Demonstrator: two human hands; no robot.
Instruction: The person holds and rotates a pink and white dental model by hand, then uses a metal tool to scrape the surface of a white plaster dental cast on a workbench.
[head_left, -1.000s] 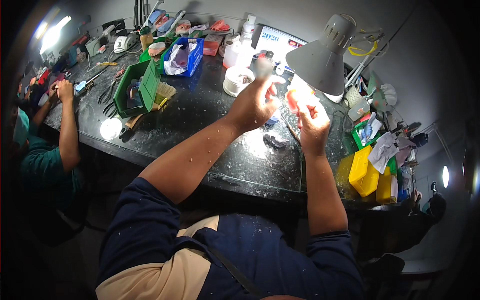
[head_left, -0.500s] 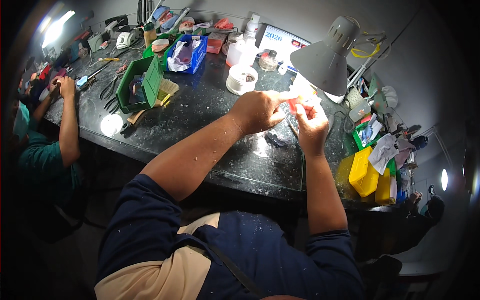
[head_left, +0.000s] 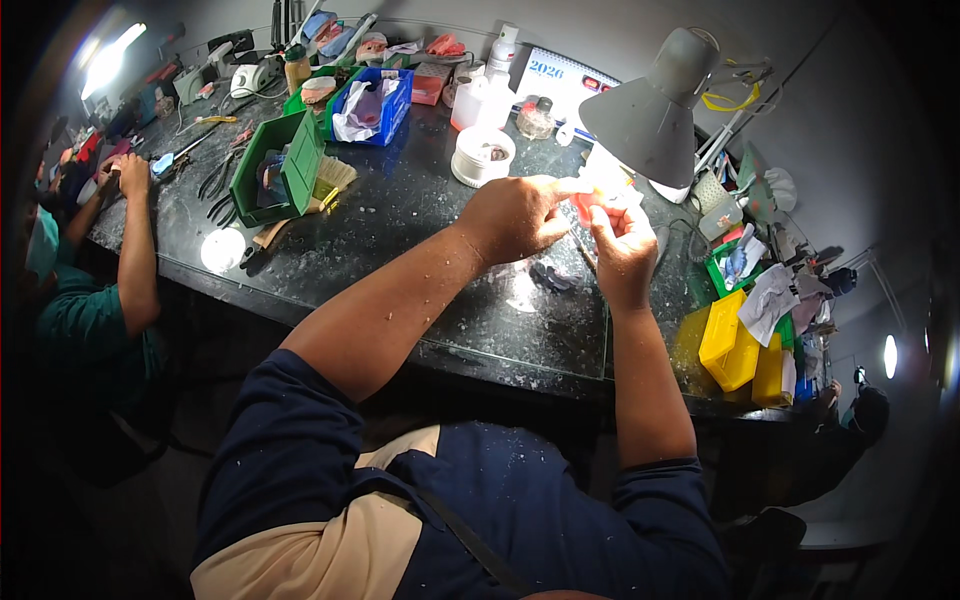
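While a dark, dust-speckled desk (head_left: 400, 215) spreads across the upper half of the frame, a grey lamp (head_left: 640, 125) hangs over its upper right, its light falling on both hands. At upper left stands a green bin (head_left: 300, 172), with a blue bin (head_left: 398, 105) holding crumpled whitish paper behind it to the right; a yellow bin (head_left: 725, 340) sits at right. The left hand (head_left: 512, 222) is at upper centre, index finger stretched out to a pinkish-red piece (head_left: 583, 207), the other fingers curled; whether they hold anything, I cannot tell. Just right of it, the right hand (head_left: 630, 250) has thumb and fingers pinched closed on that piece. Above the left hand stands a round white pot (head_left: 478, 165). The small piece lies between the hands, its outline lost in glare.
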